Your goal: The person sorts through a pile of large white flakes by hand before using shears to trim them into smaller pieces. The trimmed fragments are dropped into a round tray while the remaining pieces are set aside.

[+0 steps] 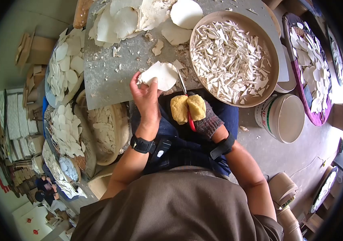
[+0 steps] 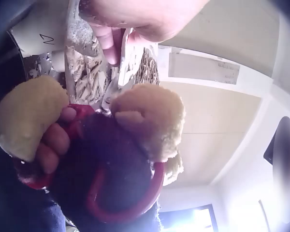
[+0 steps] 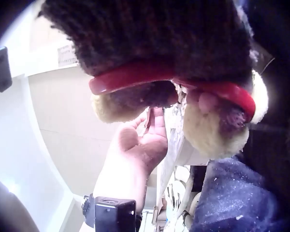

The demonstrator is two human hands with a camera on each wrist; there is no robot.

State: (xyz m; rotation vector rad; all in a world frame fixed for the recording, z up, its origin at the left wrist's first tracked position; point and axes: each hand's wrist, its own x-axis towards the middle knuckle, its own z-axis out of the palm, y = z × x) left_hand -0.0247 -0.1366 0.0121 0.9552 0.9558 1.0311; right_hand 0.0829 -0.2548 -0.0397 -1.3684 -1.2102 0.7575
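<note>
one slice (image 1: 163, 74), apart from the tray rim (image 1: 274, 60), pinched by left fingers (image 1: 154, 85); right fingers (image 2: 56, 139) grip scissors (image 1: 191, 121).

The left hand (image 1: 146, 100) pinches, the gloved right hand (image 1: 210, 121) grips, both forearms (image 1: 130, 164) extended forward.

the slice (image 1: 161, 76) is white, scissor handles (image 3: 130, 77) red, padding (image 1: 196, 107) yellow, shirt (image 1: 167, 205) brown, tabletop (image 1: 113, 78) grey.

Thin white disc (image 1: 162, 74) with an uneven outline, pinched in the left hand (image 1: 145, 98) near the counter's (image 1: 115, 80) edge, red-handled scissors (image 1: 190, 117) with lumpy yellow padding (image 1: 178, 109), gripped in the gloved right hand (image 1: 210, 119), blade beside the disc.
</note>
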